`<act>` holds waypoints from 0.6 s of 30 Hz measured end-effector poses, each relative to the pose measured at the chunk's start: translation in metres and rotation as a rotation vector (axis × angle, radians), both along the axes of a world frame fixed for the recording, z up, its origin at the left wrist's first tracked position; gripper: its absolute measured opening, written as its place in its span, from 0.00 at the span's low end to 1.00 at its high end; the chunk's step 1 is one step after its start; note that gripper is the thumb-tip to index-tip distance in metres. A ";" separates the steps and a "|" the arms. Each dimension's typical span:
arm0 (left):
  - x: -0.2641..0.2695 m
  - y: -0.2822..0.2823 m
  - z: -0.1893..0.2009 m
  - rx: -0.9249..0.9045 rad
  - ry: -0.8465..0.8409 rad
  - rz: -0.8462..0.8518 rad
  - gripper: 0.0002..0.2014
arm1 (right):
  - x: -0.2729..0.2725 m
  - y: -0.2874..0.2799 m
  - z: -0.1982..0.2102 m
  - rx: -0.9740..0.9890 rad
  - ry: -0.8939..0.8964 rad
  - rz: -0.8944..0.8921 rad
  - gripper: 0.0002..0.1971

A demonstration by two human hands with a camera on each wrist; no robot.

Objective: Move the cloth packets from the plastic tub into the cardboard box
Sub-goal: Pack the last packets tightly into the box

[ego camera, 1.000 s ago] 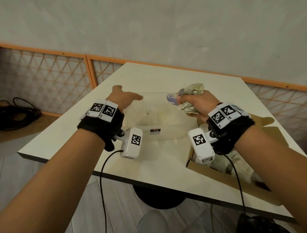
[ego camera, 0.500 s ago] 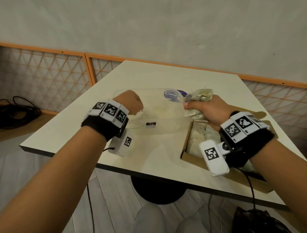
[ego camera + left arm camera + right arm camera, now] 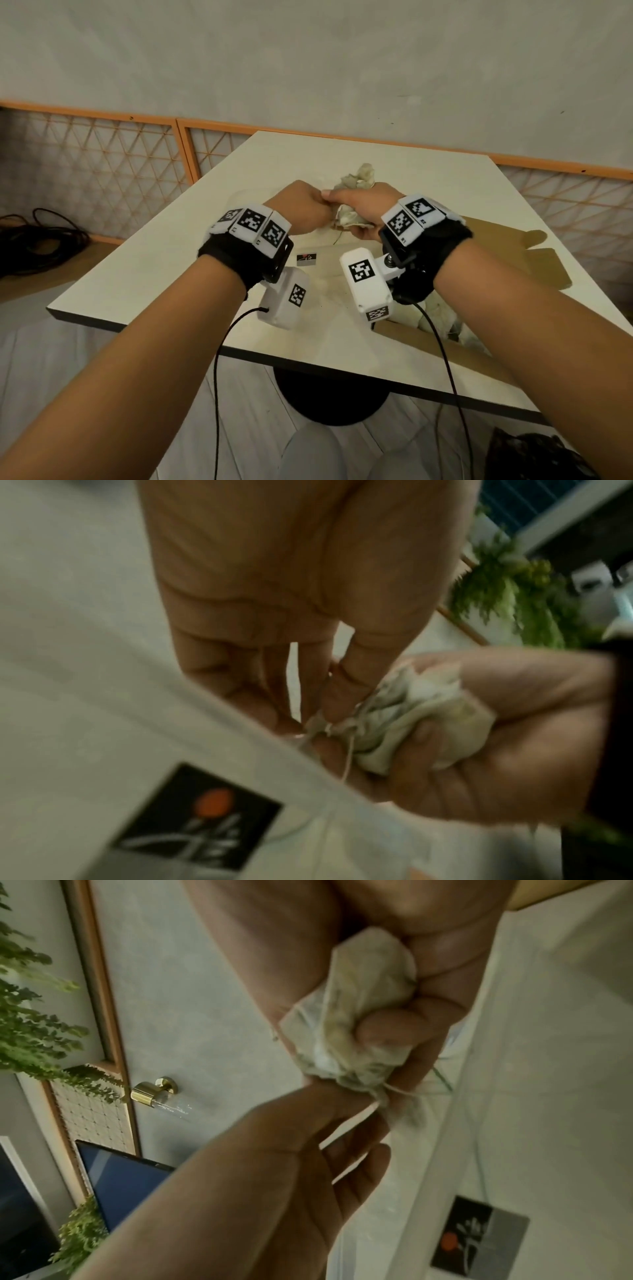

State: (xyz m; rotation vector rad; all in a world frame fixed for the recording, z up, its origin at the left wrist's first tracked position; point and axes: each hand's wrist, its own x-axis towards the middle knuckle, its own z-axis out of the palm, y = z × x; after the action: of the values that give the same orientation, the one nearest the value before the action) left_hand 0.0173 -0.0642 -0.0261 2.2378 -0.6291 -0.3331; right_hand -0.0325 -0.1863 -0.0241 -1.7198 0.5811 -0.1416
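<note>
A pale desk (image 3: 171,274) was seen carrying a cardboard box (image 3: 507,246) at its 4 o'clock corner, with pale packets (image 3: 442,315) lying inside. A clear plastic tub (image 3: 329,274) was set just beside the box, toward 9 o'clock. Above the tub, a cloth packet (image 3: 421,721) was clenched in the grip of the right hand (image 3: 363,209), while its tied end was pinched by the left hand (image 3: 301,209).
</note>
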 end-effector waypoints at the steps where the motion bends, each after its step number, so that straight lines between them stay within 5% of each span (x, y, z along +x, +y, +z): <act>1: 0.000 0.001 0.001 -0.073 0.066 0.007 0.08 | 0.001 -0.004 0.001 -0.044 -0.015 -0.029 0.15; 4: 0.002 0.004 0.001 -0.221 0.110 0.017 0.12 | 0.002 -0.014 0.004 -0.023 -0.037 -0.099 0.11; 11: 0.003 0.008 -0.003 -0.246 -0.085 -0.044 0.02 | 0.008 -0.024 0.001 0.497 0.009 -0.001 0.08; 15: 0.007 0.009 -0.006 -0.149 -0.146 -0.036 0.03 | 0.008 -0.018 0.001 0.187 -0.040 0.007 0.16; 18: 0.011 0.014 -0.011 -0.240 0.029 -0.008 0.06 | 0.009 -0.018 0.000 -0.058 -0.030 -0.040 0.14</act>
State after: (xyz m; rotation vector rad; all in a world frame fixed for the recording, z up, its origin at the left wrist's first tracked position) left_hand 0.0286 -0.0499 -0.0374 1.9982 -0.6283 -0.2781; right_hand -0.0231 -0.2042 -0.0239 -1.7598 0.5946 -0.2145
